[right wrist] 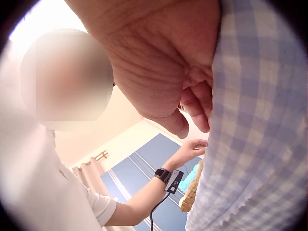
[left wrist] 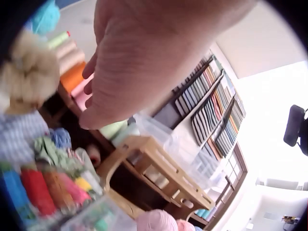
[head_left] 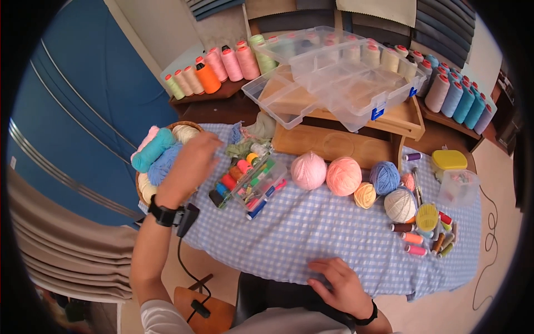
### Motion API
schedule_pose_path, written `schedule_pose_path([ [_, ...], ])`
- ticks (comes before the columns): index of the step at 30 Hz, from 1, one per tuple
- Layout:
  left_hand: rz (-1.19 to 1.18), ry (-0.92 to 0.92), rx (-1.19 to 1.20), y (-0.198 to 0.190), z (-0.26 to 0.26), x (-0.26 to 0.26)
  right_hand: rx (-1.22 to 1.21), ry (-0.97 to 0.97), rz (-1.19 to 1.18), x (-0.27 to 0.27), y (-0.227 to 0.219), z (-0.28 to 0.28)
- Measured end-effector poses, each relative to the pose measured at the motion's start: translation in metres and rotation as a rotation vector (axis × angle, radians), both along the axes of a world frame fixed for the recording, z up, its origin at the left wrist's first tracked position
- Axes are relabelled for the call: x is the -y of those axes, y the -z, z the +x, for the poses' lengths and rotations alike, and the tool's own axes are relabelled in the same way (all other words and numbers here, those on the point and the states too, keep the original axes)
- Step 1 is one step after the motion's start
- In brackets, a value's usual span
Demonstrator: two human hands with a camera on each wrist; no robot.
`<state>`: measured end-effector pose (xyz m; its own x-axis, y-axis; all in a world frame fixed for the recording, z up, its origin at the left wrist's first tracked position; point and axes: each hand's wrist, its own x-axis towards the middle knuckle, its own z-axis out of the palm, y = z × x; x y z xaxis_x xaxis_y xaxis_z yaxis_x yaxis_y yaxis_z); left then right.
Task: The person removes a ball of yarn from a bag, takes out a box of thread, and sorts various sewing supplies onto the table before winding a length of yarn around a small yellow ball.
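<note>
My left hand (head_left: 192, 164) hovers at the right side of a wicker basket (head_left: 140, 192) of yarn, its fingers loosely bent with nothing showing in them. In the basket lie teal yarn (head_left: 154, 149), blue yarn (head_left: 165, 163), and pink and cream yarn. Just right of this hand, a clear plastic box (head_left: 261, 186) sits among small coloured thread spools (head_left: 228, 181). My right hand (head_left: 342, 286) rests at the table's front edge on the checked cloth (head_left: 289, 234), fingers relaxed and holding nothing. In the left wrist view, the palm side of the left hand (left wrist: 139, 62) partly hides its fingers.
Yarn balls, pink (head_left: 308, 171), peach (head_left: 344, 176), blue (head_left: 385, 177) and white (head_left: 400, 204), line the table's middle and right. Loose spools (head_left: 412, 238) lie at the right near a yellow-lidded tub (head_left: 449, 160). Clear organiser boxes (head_left: 339, 83) stand on a wooden stand (head_left: 334, 146) behind.
</note>
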<state>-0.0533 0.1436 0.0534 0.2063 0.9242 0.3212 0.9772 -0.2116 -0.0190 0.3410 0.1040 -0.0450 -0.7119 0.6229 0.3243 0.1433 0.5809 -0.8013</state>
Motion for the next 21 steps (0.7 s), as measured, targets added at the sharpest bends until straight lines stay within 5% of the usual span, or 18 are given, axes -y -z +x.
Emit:
schedule_pose_path([
  [6,-0.129,-0.103,-0.183,0.061,-0.019,-0.051,-0.005,0.008,-0.038,0.002,0.001,0.001],
  [13,-0.172,-0.185,-0.053,0.048,-0.023,-0.060,-0.027,-0.003,-0.009,0.000,0.001,0.002],
  [15,-0.082,-0.280,0.330,0.034,-0.021,-0.059,-0.032,-0.004,-0.004,0.001,0.002,0.001],
  [19,0.093,-0.269,0.595,-0.001,-0.016,-0.057,-0.029,-0.006,0.006,0.000,0.002,0.001],
  [21,0.402,-0.072,0.856,-0.010,-0.016,-0.060,-0.024,-0.008,0.009,0.002,0.002,0.001],
])
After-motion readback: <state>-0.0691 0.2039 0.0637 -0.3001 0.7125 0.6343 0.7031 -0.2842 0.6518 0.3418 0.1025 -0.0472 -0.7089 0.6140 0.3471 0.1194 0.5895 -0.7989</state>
